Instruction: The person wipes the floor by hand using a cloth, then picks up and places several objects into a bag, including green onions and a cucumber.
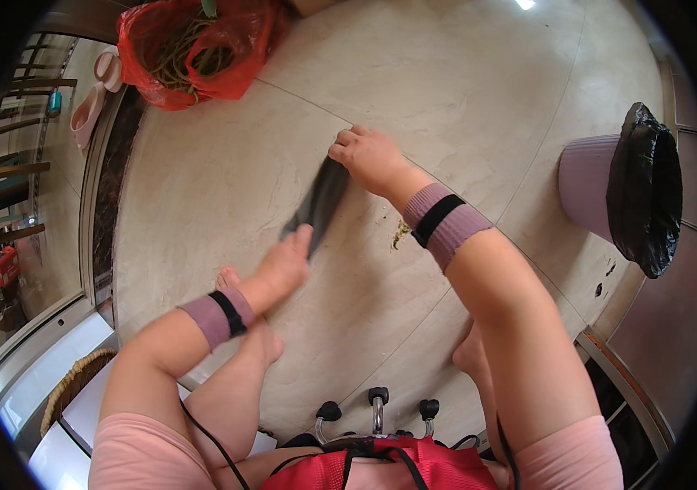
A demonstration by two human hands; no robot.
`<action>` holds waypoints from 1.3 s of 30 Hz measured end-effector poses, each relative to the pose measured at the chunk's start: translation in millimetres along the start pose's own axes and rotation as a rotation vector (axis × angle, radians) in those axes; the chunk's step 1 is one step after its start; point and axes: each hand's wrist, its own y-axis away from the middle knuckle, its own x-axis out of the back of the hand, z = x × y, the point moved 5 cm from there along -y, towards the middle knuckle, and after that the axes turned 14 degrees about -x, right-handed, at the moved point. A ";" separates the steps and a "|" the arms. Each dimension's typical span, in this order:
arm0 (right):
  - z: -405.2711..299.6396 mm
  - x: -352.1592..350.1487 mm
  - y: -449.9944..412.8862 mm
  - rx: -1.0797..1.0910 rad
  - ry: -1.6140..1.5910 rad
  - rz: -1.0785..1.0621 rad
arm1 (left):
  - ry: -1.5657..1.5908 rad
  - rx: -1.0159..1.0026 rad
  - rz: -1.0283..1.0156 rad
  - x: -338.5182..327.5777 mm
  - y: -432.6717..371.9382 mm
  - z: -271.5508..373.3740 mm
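Observation:
A long, dark grey-black folded sheet (327, 193), perhaps a plastic bag, stretches slantwise between my hands above the tiled floor. It is blurred, so its exact kind is unclear. My right hand (368, 156) pinches its far upper end with the fingers curled in. At the near lower end my left hand (284, 263) grips it, thumb side up and blurred by motion. Both wrists wear mauve knitted bands with black straps. Small green and brown plant scraps (400, 234) lie on the floor below my right forearm.
A red plastic bag (226, 79) of long greenish stems sits at the far left. To the right stands a lilac bin (587, 180) with a black liner (646, 196). Pink slippers (88, 113) lie by the sliding-door track. Chair casters (378, 395) and a woven basket (76, 383) are close by.

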 end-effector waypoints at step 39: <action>103.3 33.4 1.0 -0.270 0.202 0.163 | -0.147 -0.090 0.418 99.3 -191.9 -3.7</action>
